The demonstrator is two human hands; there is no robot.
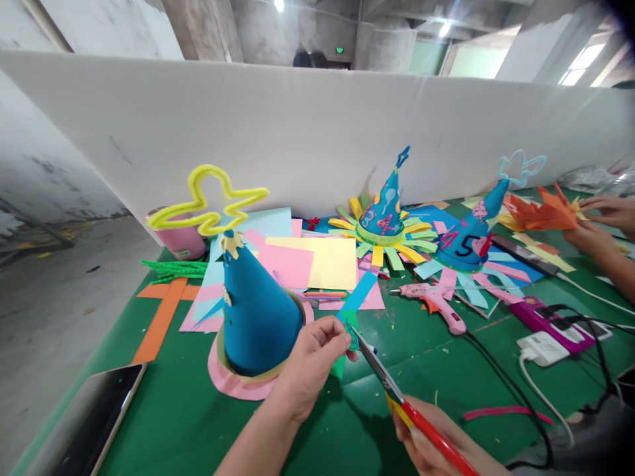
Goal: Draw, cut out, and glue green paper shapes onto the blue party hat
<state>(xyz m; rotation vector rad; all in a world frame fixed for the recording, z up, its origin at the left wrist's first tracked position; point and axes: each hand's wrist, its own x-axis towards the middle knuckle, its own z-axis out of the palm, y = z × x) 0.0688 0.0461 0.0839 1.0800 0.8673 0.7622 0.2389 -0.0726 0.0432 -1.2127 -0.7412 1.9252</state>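
Observation:
My left hand (322, 350) pinches a small piece of green paper (354, 338) between thumb and fingers. In my right hand (426, 430) is a pair of scissors (380, 370) with red and yellow handles, its blade tips at the green piece. How far the blades are apart I cannot tell. Just left of my left hand stands a blue paper cone hat (260, 317) with a pink brim, topped by a yellow pipe-cleaner shape (211, 198). Behind my fingers lies a blue paper strip (358, 294).
Two decorated cone hats (384, 208) (471, 231) stand farther back. A pink glue gun (436, 301) and a purple power strip (555, 324) with cords lie right. A phone (92, 423) lies front left. Another person's hands (602, 228) hold orange paper (543, 211).

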